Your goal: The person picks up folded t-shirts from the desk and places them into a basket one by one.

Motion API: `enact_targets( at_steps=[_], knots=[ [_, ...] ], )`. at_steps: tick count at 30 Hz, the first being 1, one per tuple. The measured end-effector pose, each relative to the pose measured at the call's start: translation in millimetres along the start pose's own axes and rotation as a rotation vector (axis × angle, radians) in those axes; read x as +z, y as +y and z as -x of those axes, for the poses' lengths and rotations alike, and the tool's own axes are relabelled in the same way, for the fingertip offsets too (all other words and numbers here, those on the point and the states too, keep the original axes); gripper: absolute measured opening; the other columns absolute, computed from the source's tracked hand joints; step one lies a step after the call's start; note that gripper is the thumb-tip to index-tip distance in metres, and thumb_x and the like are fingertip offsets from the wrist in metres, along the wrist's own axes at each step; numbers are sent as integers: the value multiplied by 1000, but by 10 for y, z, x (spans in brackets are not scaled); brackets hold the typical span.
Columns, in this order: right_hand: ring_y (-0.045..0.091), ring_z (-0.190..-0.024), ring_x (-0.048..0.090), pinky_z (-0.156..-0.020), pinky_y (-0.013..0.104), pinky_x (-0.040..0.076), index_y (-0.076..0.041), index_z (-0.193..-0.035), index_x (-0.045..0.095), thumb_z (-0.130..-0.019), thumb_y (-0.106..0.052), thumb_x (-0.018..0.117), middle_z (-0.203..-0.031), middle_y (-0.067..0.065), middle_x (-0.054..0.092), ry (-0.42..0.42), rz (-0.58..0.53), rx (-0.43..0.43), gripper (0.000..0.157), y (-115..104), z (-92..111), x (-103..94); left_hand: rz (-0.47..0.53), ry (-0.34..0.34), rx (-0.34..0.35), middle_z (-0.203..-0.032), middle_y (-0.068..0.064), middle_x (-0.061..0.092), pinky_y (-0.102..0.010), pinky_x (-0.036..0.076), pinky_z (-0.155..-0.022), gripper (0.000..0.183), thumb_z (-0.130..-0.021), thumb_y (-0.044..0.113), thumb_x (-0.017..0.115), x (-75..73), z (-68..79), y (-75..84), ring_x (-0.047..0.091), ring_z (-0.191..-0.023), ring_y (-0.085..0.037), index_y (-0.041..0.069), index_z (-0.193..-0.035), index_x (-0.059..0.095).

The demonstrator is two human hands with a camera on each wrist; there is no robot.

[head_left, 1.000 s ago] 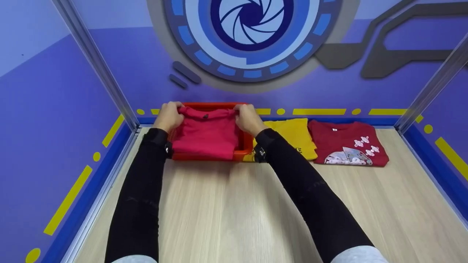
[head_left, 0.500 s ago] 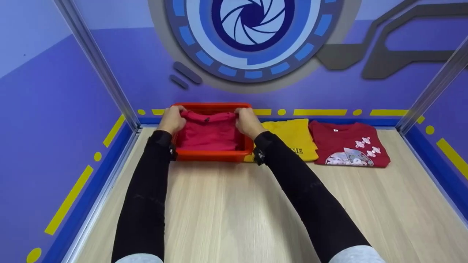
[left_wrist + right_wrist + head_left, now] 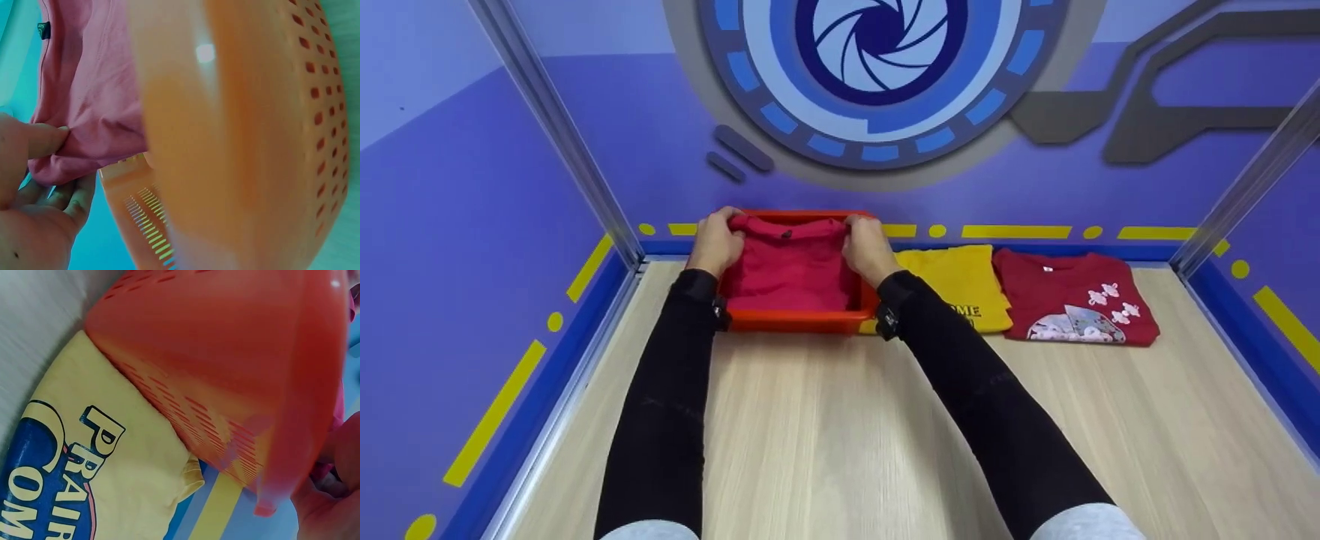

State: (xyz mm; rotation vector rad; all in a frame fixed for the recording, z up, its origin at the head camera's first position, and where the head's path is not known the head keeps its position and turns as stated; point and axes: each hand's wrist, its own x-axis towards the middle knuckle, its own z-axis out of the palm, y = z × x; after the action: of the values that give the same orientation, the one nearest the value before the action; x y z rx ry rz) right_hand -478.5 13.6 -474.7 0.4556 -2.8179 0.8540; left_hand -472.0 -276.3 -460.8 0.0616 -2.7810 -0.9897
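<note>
A folded pink-red T-shirt hangs by its collar edge between both hands, its lower part inside the red-orange plastic basket. My left hand pinches the shirt's left upper corner; the left wrist view shows thumb and fingers on either side of the cloth. On the opposite corner, my right hand grips the fabric near the basket's right rim. In the right wrist view that hand is only partly visible past the basket wall. A small dark label shows at the collar.
Right of the basket lies a folded yellow T-shirt with printed lettering, touching the basket's side. Beyond it is a folded dark red T-shirt with a white print. A blue-purple panel wall stands close behind, another at the left.
The shirt's lower edge has gone from over the basket's front rim to inside the basket. Both hands dipped slightly, then rose a little, still holding the collar corners.
</note>
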Motion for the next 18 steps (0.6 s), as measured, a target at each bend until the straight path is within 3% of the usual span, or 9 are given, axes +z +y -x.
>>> enact_targets(
  at_steps=[4,7,9,11,13,15,17,18],
  knots=[
    [41,-134,68,-117,46,55,4,-142,67,-110,-4,56,-138,25,73,12,11,-21,36,32,-7,-4,12,15,5,-159,-26,59,-54,44,-127,47,-107,7,60,25,-25,1,55,-151,-42,9,-154,59],
    [41,-148,59,-125,47,49,5,-157,53,-112,-7,53,-154,29,63,-71,10,-46,47,34,31,-28,-34,-53,7,-175,-26,39,-55,33,-135,55,-110,12,59,22,2,-10,39,-164,-43,9,-164,50],
    [42,-157,49,-130,48,44,6,-165,43,-113,-9,51,-166,31,51,-139,22,-63,54,11,71,-63,-72,-113,29,-178,-26,33,-55,31,-136,52,-111,13,58,15,34,0,32,-168,-42,7,-162,52],
    [41,-154,53,-126,48,48,5,-161,49,-113,-9,50,-164,31,52,-195,42,-94,51,-29,117,-114,-109,-154,63,-173,-25,44,-55,39,-131,44,-112,14,56,0,82,36,46,-159,-41,7,-155,61],
    [37,-135,68,-114,44,57,5,-145,64,-112,-11,52,-144,28,68,-251,62,-138,38,-87,169,-168,-135,-181,99,-159,-23,61,-53,48,-121,37,-112,14,56,-8,142,86,62,-140,-38,7,-145,70],
    [30,-99,75,-91,39,62,1,-115,74,-113,-16,55,-106,17,75,-335,69,-192,26,-144,234,-213,-160,-213,129,-143,-20,72,-50,53,-108,32,-111,15,57,-9,221,137,66,-115,-35,8,-136,76],
    [22,-70,61,-71,36,53,-6,-88,69,-115,-24,57,-75,5,59,-448,65,-227,35,-190,305,-243,-190,-260,146,-125,-14,77,-45,52,-98,27,-110,18,60,-4,310,189,63,-101,-29,9,-127,79],
    [18,-64,55,-68,33,49,-9,-80,66,-116,-30,57,-69,1,52,-503,67,-236,42,-206,340,-248,-207,-296,149,-114,-11,77,-43,51,-94,25,-110,20,61,5,353,208,61,-95,-26,9,-121,81]
  ],
)
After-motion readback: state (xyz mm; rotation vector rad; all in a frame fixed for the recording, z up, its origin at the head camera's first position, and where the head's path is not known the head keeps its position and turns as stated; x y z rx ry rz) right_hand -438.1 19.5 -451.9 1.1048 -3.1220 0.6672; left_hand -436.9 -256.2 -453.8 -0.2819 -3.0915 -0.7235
